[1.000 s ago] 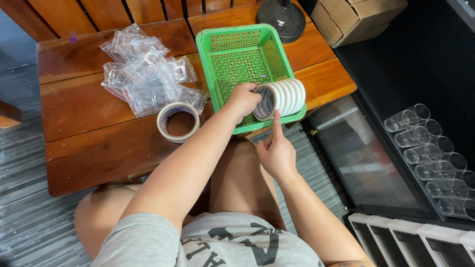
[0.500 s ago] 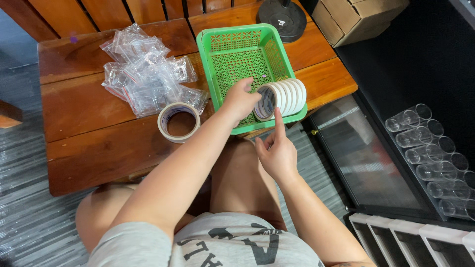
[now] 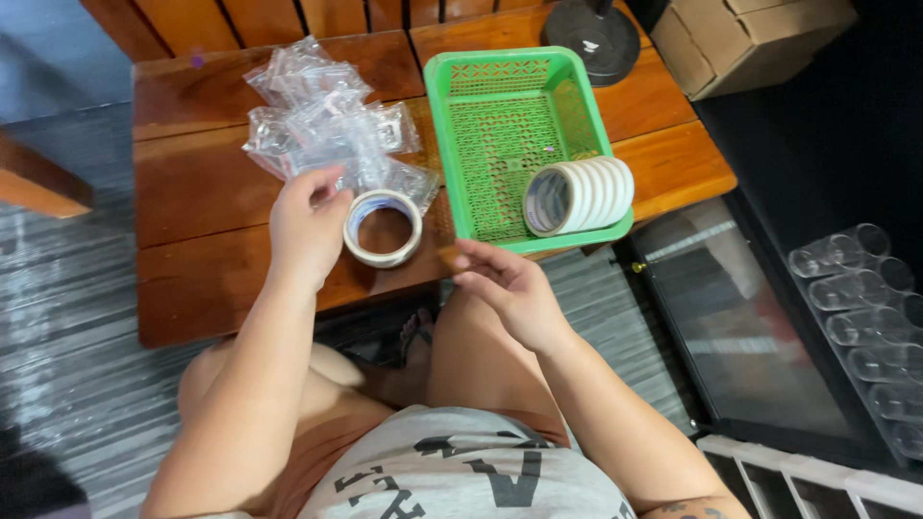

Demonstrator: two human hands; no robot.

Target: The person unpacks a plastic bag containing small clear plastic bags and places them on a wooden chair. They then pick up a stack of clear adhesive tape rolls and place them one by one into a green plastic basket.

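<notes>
Left hand [image 3: 306, 223] on clear bags [image 3: 322, 120]; right hand [image 3: 510, 288] empty

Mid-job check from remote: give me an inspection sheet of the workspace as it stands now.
Surface: wooden slat table, bare wood at the left.
Job's things: pile of clear plastic bags; single tape roll lying flat beside it; row of white tape rolls on edge in the green basket.
Clutter: black round base, cardboard box.
Grippers: left hand at the bags, touching the single roll; right hand empty, near the table edge.
Cables: nothing seen.
Surroundings: clear cups in rows at the right.
</notes>
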